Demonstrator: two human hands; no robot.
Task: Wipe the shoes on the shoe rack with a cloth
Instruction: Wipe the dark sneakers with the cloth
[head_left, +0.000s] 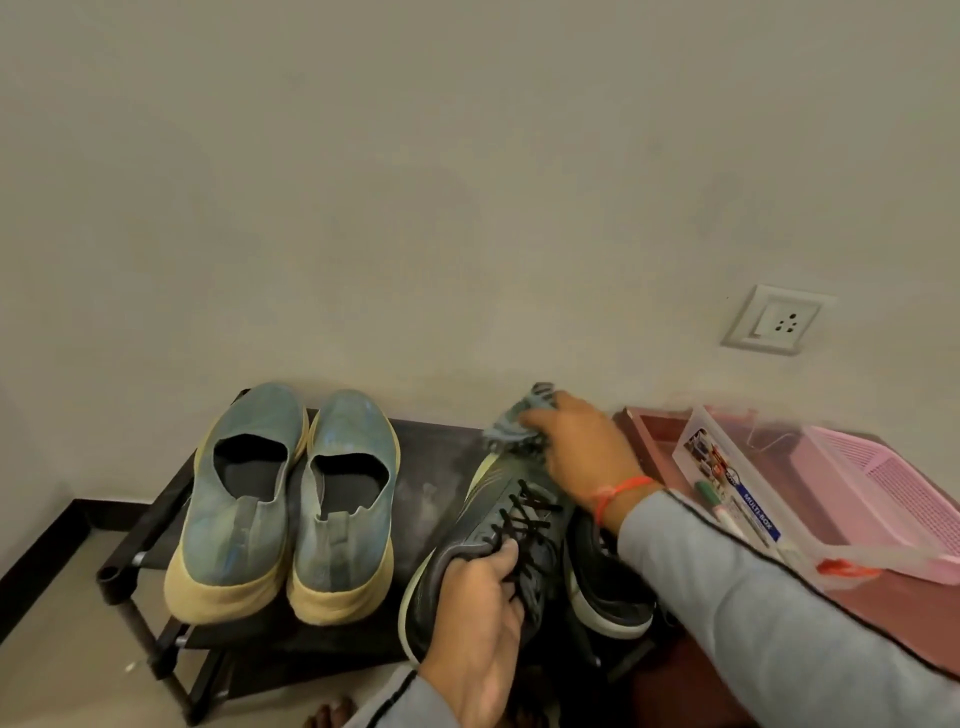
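Note:
A dark shoe rack (426, 467) stands against the wall. On its left half sits a pair of blue slip-on shoes (283, 499) with cream soles. My left hand (480, 603) grips a dark grey laced sneaker (498, 519) by its heel opening, with the fingers curled inside. My right hand (582, 447) holds a bunched grey-blue cloth (511, 423) against the toe of that sneaker. A second dark sneaker (605, 587) with a white sole lies to the right, partly hidden by my right forearm.
A reddish-brown table (883, 613) stands right of the rack and carries a clear plastic box (737, 493) and a pink basket (883, 499). A wall socket (776, 319) sits above it. A black skirting (47, 551) runs along the floor at left.

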